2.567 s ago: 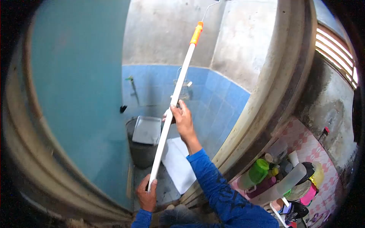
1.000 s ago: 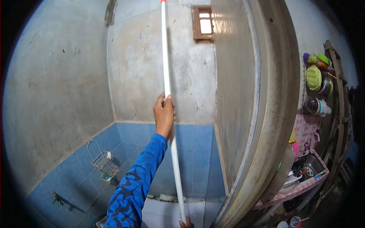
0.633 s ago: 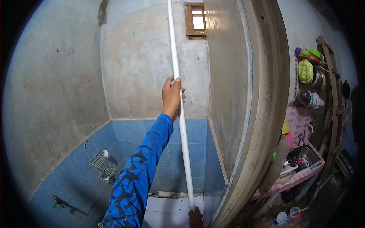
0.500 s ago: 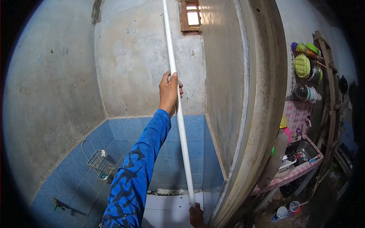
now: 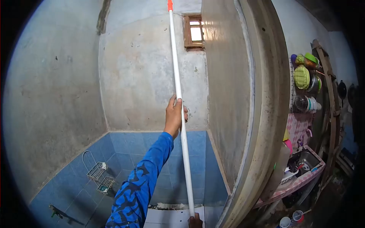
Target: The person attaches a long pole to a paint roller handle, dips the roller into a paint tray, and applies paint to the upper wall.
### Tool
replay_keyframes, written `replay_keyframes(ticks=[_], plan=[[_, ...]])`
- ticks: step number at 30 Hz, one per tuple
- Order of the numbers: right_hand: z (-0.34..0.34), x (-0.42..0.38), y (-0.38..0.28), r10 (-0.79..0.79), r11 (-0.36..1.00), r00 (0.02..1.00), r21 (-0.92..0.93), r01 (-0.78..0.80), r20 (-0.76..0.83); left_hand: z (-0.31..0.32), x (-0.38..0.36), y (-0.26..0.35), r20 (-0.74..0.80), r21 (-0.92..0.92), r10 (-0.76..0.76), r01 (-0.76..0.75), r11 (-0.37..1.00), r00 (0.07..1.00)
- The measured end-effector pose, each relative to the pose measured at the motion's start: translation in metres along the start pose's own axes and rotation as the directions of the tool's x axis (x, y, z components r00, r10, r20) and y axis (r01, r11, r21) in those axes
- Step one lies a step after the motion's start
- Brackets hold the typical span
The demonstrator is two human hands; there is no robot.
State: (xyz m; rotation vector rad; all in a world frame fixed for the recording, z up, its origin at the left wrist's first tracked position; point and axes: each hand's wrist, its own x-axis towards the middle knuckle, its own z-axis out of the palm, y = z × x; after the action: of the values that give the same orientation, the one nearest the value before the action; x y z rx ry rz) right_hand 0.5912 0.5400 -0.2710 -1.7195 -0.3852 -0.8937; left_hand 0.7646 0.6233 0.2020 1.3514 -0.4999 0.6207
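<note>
A long white pole [image 5: 178, 72] with an orange-red piece at its upper end rises from the bottom of the view, leaning slightly left. My left hand [image 5: 176, 116], in a blue patterned sleeve, is closed around the pole's middle, thumb in front and fingertips showing on the right side. Low in the view, my right hand [image 5: 195, 221] grips the pole's lower end; only part of it shows. Whatever the pole carries above the orange-red piece is outside the view.
Grey walls [image 5: 144, 76] stand above blue tiles [image 5: 159, 148], with a small window [image 5: 195, 31] high up. Wire baskets [image 5: 102, 177] and a tap [image 5: 55, 211] are at left. Right of the door frame [image 5: 262, 114] are a sink [image 5: 304, 161] and a rack of containers [image 5: 304, 81].
The view has tilted upward, so the walls and window sit lower. The orange-red piece at the pole's top has come into view. Both hands still hold the pole.
</note>
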Motion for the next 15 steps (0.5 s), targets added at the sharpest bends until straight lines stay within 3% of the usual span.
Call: replay_keyframes(ticks=[2, 8, 11, 15], plan=[[0.009, -0.004, 0.006, 0.137, 0.990, 0.990, 0.023, -0.138, 0.021, -0.004, 0.005, -0.002, 0.001, 0.009, 0.004, -0.004, 1.000, 1.000], [0.005, 0.013, -0.021, 0.144, 0.990, 0.989, -0.004, -0.144, 0.013, -0.008, 0.011, -0.008, -0.011, 0.004, -0.008, 0.008, 1.000, 1.000], [0.015, 0.009, -0.004, 0.217, 0.971, 0.976, 0.094, -0.218, 0.023, -0.009, 0.011, -0.005, -0.020, 0.018, -0.019, 0.019, 1.000, 1.000], [0.024, -0.006, 0.029, 0.284, 0.954, 0.951, 0.061, -0.292, 0.124, -0.016, 0.018, -0.010, 0.000, 0.082, -0.018, 0.018, 0.996, 1.000]])
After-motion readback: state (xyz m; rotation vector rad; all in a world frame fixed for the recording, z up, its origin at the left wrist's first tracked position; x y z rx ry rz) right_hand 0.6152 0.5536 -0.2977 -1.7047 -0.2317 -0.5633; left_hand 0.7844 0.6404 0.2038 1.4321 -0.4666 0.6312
